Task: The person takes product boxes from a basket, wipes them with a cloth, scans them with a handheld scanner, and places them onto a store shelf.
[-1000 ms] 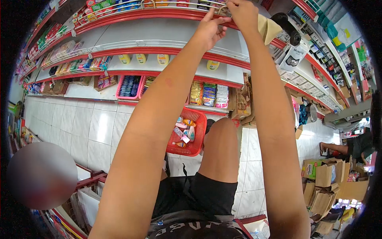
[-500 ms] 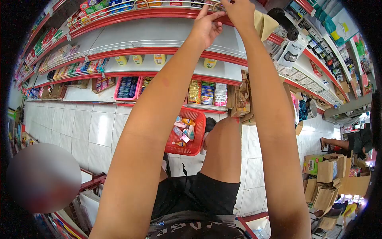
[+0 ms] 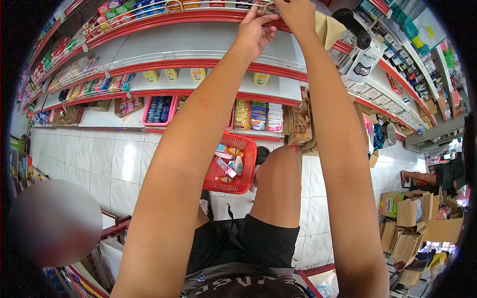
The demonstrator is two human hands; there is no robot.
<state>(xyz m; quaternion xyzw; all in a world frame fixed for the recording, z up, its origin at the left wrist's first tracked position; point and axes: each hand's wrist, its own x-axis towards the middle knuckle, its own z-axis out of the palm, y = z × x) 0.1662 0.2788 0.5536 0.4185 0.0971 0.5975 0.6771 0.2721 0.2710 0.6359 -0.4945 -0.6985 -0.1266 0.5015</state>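
Note:
Both arms reach up to the right end of the upper shelf [image 3: 198,16]. My left hand [image 3: 255,34] is at its red front edge, fingers apart, with the index finger up against the white wire rail. Close beside it on the right is my right hand [image 3: 298,15], its fingers bent toward the rail and partly cut off by the frame's top; what they hold cannot be made out. Small boxes [image 3: 149,9] stand behind the rail. Below, several yellow bottles [image 3: 198,74] stand on a lower shelf.
On the tiled floor [image 3: 126,159], a red basket [image 3: 239,185] with small bottles sits by my legs. Pink baskets [image 3: 159,110] of sachets line the bottom shelf. Opened cardboard boxes [image 3: 407,213] and another person's leg [image 3: 420,177] are at the right.
The view has shifted slightly, so shelves and hands sit a little further left. Both hands stay at the rail.

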